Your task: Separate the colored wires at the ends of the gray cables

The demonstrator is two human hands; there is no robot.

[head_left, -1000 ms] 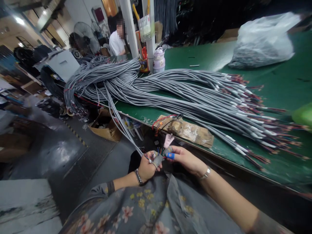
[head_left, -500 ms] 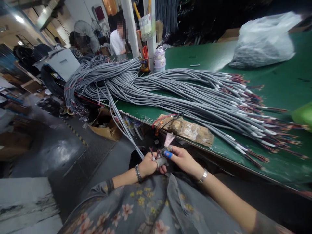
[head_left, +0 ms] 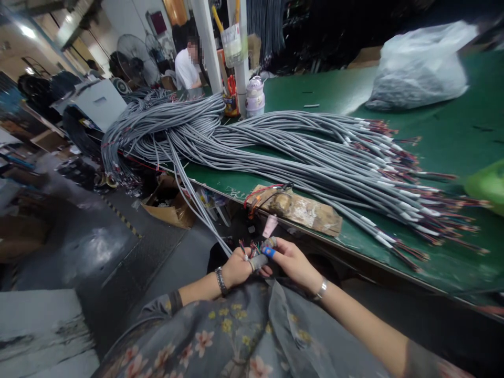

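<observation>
Several grey cables (head_left: pixel 214 234) hang off the bench edge and run down into my left hand (head_left: pixel 241 266), which is closed around their ends. Thin coloured wires (head_left: pixel 254 249) stick up from the stripped ends, between my two hands. My right hand (head_left: pixel 293 262) meets the left one, its thumb and forefinger pinched together at the wire tips. Tape wraps some fingertips, blue on the right hand and greyish on the left thumb. Which wire the right fingers grip is too small to make out.
A big bundle of grey cables (head_left: pixel 271 152) with bared wire ends lies along the green bench (head_left: pixel 331 86). At its front edge is a taped wooden block (head_left: pixel 311 210). A plastic bag (head_left: pixel 421 68) sits behind. Below stands a cardboard box (head_left: pixel 169 207). A person (head_left: pixel 186 68) works beyond.
The view has shifted slightly. The coloured wires between my hands look more spread out, and my right fingers have moved a little at their tips. My left hand keeps its hold on the cables.
</observation>
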